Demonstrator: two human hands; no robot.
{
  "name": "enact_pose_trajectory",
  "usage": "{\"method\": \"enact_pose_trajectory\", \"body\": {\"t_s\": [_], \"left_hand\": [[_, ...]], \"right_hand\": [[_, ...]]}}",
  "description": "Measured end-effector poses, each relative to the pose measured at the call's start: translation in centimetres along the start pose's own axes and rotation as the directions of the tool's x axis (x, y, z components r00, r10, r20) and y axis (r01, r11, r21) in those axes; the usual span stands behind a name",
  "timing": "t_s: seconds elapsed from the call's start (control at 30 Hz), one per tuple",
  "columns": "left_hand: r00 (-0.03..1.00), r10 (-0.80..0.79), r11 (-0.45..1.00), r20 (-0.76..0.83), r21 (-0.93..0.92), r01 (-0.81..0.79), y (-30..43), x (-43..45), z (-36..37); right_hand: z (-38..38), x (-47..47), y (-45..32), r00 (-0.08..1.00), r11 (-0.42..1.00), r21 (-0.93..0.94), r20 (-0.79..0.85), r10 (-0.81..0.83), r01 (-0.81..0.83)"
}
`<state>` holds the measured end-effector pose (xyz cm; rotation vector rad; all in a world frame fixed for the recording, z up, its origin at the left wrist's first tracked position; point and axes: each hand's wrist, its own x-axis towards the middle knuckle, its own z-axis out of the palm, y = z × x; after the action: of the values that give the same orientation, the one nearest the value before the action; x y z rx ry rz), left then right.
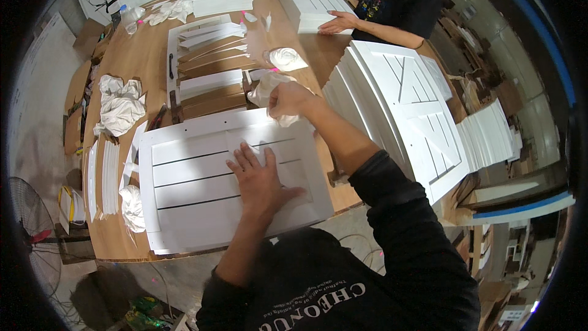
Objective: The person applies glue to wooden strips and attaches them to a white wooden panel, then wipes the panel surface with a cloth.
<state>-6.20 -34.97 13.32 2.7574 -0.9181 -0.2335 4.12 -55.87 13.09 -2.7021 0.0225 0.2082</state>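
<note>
A white cabinet door panel with dark grooves lies at the near edge of the wooden table. My left hand rests on its face with the fingers spread, holding nothing. Along the panel's far edge, near its right corner, my right hand is closed on a white cloth. Some of that cloth hangs over the panel's edge, and the fingertips are partly hidden. Just beyond the hand lies more crumpled whitish material; whether it is one piece with the cloth I cannot tell.
Stacked white door panels stand at right. Beyond the panel is a white frame with strips and cardboard pieces. Crumpled cloths and upright strips lie at left. A co-worker's hands touch a panel stack at the far right; another person is far left.
</note>
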Motion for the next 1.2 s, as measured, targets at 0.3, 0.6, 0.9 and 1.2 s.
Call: {"method": "enact_pose_trajectory", "body": {"t_s": [0.3,0.6,0.9,1.2], "left_hand": [[0.998,0.020,1.000,-0.064,-0.002,-0.020,-0.3,-0.2,0.6],[0.996,0.010,0.999,-0.083,-0.036,-0.013,-0.5,-0.3,0.6],[0.995,-0.011,0.997,-0.094,-0.081,0.004,-0.8,-0.3,0.8],[0.995,-0.002,1.000,-0.098,-0.010,0.001,-0.6,-0.3,1.0]], "right_hand": [[0.0,0.1,-0.4,0.998,0.999,0.010,0.048,0.040,-0.041],[-0.4,1.0,-0.4,0.989,0.997,-0.075,0.142,0.047,-0.036],[-0.9,1.3,-1.4,0.977,0.993,-0.117,0.211,0.022,0.003],[3.3,3.5,-4.5,0.997,0.976,0.207,-0.007,-0.072,0.072]]}}
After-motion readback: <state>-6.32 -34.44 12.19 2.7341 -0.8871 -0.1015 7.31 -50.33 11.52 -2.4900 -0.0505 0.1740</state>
